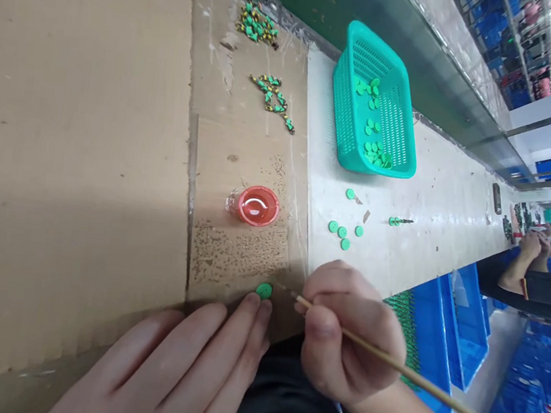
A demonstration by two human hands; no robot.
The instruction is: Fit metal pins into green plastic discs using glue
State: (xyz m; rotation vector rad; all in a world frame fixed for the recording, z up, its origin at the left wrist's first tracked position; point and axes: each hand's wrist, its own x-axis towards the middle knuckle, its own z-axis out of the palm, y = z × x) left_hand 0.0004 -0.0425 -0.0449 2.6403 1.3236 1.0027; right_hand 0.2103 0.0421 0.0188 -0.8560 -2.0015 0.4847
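Note:
A small round green button (264, 290) rests at the near edge of the cardboard. My left hand (196, 357) lies palm down, its fingers close together and two fingertips holding the button's near edge; its thumb is hidden. In my right hand (353, 333) a thin wooden stick (415, 378) is pinched between thumb and fingers. Its fine, brush-like tip points left, just beside the button and apart from it. Beyond my hands stands a small red cup (258, 206) with clear, shiny liquid. Several loose green buttons (342, 232) lie on the white surface to the right.
A teal basket (342, 107) holds several green buttons. Small green, yellow and dark pieces (257, 25) lie piled at the back, with a loose row (274, 99) nearer. Dried spots cover the cardboard (235, 248). Blue bins (434, 326) stand right; a co-worker's hands (534, 245) are farther off.

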